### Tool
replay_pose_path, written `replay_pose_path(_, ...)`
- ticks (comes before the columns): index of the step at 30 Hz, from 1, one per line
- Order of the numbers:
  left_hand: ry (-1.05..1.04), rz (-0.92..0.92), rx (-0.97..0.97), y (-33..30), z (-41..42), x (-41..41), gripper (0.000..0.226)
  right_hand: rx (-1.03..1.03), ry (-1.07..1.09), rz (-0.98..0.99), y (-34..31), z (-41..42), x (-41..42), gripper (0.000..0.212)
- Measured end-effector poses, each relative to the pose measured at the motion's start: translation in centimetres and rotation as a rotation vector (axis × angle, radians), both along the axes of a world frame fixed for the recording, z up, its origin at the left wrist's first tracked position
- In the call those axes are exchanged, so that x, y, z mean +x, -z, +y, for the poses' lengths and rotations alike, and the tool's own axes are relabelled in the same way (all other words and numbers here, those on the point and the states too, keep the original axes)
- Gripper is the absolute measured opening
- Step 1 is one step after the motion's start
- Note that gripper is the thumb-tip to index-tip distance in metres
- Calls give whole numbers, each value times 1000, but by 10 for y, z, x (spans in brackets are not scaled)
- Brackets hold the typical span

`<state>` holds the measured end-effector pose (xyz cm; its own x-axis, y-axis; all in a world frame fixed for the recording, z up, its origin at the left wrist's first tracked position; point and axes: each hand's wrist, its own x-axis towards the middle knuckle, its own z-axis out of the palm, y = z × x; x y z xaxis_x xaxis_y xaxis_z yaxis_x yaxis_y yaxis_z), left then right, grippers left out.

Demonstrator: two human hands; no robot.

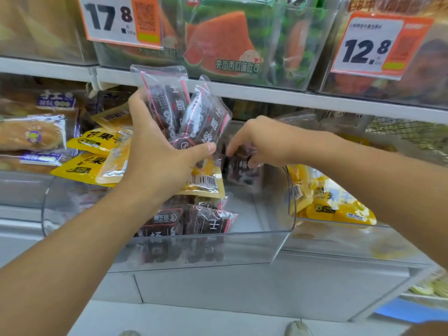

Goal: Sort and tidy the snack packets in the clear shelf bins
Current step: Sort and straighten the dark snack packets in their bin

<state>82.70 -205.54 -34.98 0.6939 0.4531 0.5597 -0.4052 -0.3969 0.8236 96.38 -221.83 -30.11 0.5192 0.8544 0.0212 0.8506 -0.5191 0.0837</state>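
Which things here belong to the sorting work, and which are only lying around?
Job:
left hand gripping dark packets
right hand pinching another dark packet
clear bin
yellow packets

Lying about:
price tags
watermelon toast bag

Bright, even light from above; shadows are faint. Soft glare sits on the clear bin (167,248) front and on the price tags (121,19). Wide-angle bending warps the edges, and the upper corners are blurred.
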Motion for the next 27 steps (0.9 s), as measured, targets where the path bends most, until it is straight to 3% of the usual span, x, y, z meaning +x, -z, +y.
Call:
replay_pose_path(2, -9, -12, 11, 0, 0, 0, 91, -28, 22, 0, 15, 12, 16, 87)
replay_pose_path(3, -8, -13, 17, 0, 1, 1, 91, -44, 42, -9, 22, 17, 23, 89)
replay_pose_path(8, -9, -2, 50, 3, 3, 2, 91, -145, 208, -107, 33, 33, 49, 32)
replay_pose_path(10, -1, -1, 56, 4, 4, 1, 93, -221, 250, -45, 31, 37, 45, 22)
replay_pose_path(13, 16, 2, 72, 3, 3, 0, 94, -303, 233, 4, 36, 40, 37, 44)
replay_pose_path(17, 45, 2, 80, 4, -1, -2, 97, -250, 226, -169, 41, 41, 44, 49)
replay_pose_path(20, 57, 13, 88, 2, -7, -5, 99, -209, 158, -154, 42, 41, 52, 62)
replay_pose_path(27, 85, 50, 43, 0, -7, -3, 104, -4, 289, -111, 17, 18, 34, 61)
